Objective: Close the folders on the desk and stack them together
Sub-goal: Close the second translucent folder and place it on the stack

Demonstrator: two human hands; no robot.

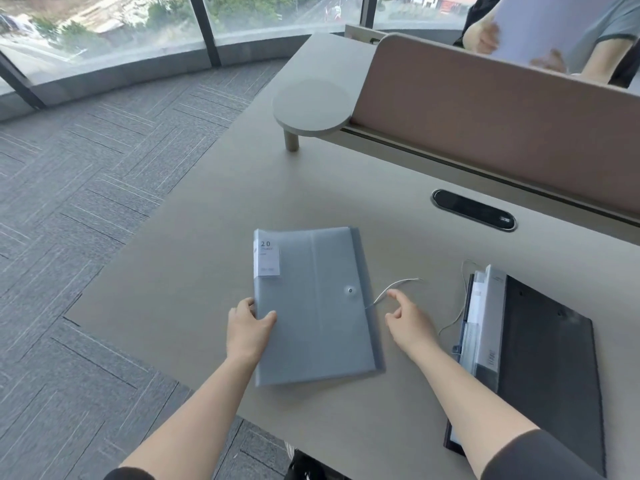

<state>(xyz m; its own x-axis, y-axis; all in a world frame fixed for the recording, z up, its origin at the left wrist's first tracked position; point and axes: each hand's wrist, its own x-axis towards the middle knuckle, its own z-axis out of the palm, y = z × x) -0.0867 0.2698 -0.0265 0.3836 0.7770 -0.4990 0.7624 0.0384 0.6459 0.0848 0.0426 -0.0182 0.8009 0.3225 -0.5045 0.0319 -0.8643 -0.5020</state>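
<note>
A translucent grey-blue folder [318, 306] lies closed on the grey desk [194, 271], with a white label at its top left and a round button near its right edge. Its white string [394, 287] trails loose to the right. My left hand [247, 329] grips the folder's left edge, thumb on top. My right hand [408, 318] hovers just right of the folder by the string, fingers apart, holding nothing. To the right lies a black folder [547, 358] with clear sleeves and papers showing along its left side.
A pinkish divider panel [502, 133] runs along the desk's far side, with a small round shelf [311, 107] at its left end. A black oval cable port [473, 209] sits in the desk. Another person stands behind the divider holding paper. Carpet lies left of the desk.
</note>
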